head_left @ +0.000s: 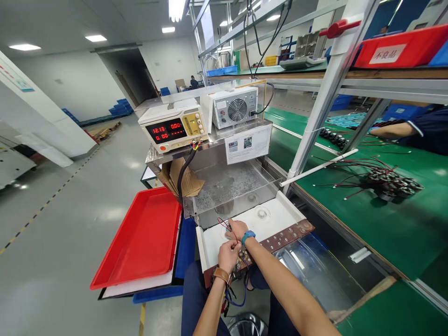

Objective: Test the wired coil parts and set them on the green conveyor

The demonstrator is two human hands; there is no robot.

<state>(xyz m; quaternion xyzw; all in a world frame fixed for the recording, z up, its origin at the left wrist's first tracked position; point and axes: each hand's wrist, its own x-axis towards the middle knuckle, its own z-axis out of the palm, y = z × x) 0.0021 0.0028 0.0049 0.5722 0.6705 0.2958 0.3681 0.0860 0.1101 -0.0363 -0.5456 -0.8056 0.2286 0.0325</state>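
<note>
My left hand (228, 256), with a brown strap at the wrist, is closed in a pinch on a thin wire beside the other hand. My right hand (239, 230), wearing a teal wristband, holds a small wired component (229, 227) down at the white tray (280, 211). From this component a thin red wire (221, 220) loops up and away. Much of the component is hidden by my fingers. Along the tray's front edge runs a brown strip (289, 234) with rows of metal studs. Dark and blue cables (241, 303) hang below it near my lap.
A power supply (173, 126) with red digits stands on the metal shelf ahead, next to a second unit (235, 108) with a fan. A red tray (140, 238) lies at left. Wired parts (394, 182) are piled on the green bench (413, 224), where another person's arm (394, 129) reaches in.
</note>
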